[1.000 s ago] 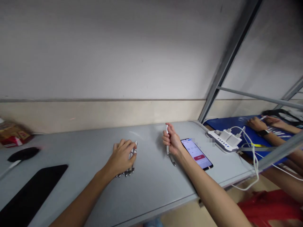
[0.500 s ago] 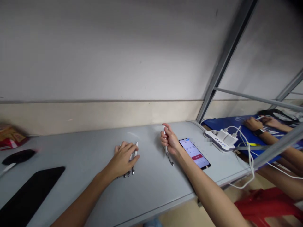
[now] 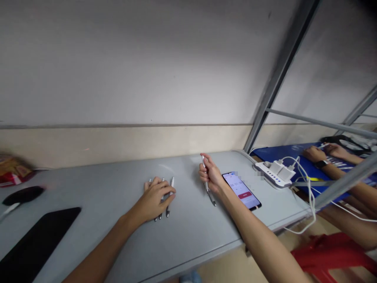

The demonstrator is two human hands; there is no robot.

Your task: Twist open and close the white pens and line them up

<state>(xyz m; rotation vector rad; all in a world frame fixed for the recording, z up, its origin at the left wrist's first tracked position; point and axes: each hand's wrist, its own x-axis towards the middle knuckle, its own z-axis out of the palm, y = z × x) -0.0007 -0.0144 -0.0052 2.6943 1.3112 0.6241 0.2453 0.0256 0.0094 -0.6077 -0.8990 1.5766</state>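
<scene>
My left hand (image 3: 154, 198) rests palm down over several white pens lying side by side on the grey desk (image 3: 188, 232). Its thumb and index finger close around the rightmost pen (image 3: 172, 182), whose silver tip points toward me. The other pens are mostly hidden beneath the fingers. My right hand (image 3: 211, 175) is wrapped around a white pen (image 3: 206, 186) held upright, thumb near its top end. Just below that hand, the silver end of another pen (image 3: 213, 202) shows on the desk; the rest of it is hidden.
A phone (image 3: 243, 192) with a running timer lies right of my right forearm. Beyond it are a power strip (image 3: 272, 175) with white cables and a metal frame post (image 3: 272, 90). A black flat object (image 3: 41, 239) lies at left. Another person's hands (image 3: 316, 154) are at the blue table.
The rightmost pen under my left hand has shifted slightly right, apart from the others. My left fingers moved a little with it. My right hand stays nearly the same, still gripping its pen.
</scene>
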